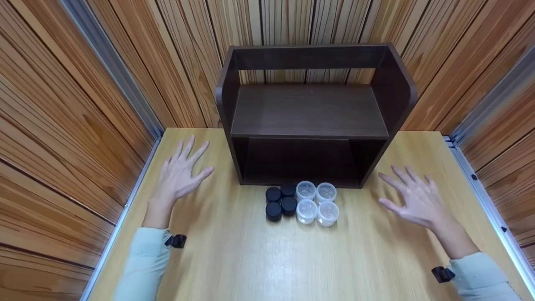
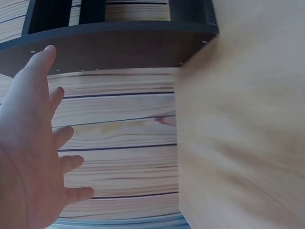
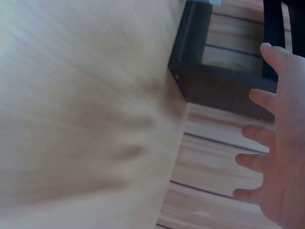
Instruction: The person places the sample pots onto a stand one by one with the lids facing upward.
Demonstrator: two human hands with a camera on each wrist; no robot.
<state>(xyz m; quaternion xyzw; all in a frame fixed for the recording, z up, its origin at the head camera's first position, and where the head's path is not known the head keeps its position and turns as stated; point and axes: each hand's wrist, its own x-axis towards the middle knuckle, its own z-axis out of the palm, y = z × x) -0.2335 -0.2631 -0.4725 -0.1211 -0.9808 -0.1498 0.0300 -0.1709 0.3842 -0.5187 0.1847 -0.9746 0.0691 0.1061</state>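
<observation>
Spread fingers and an outstretched thumb show on my left hand (image 1: 177, 175), held over the table left of a dark brown shelf unit (image 1: 309, 110). On the other side, my right hand (image 1: 418, 200) hovers with its fingers apart, right of the shelf. Both hands hold nothing. Between them, in front of the shelf, stand several small clear plastic cups (image 1: 306, 211) with whitish rims. Several short black cylinders (image 1: 273, 211) are grouped tightly beside them on the left. In the wrist views, the left palm (image 2: 28, 148) and right palm (image 3: 288, 143) face the shelf's side panels.
The shelf has an upper board (image 1: 309, 110), a lower compartment (image 1: 299, 161) and raised sides. It stands on a light wooden table (image 1: 250, 263) near the back wall. Wood-plank walls (image 1: 54, 104) and metal rails (image 1: 489, 200) bound the left, right and back.
</observation>
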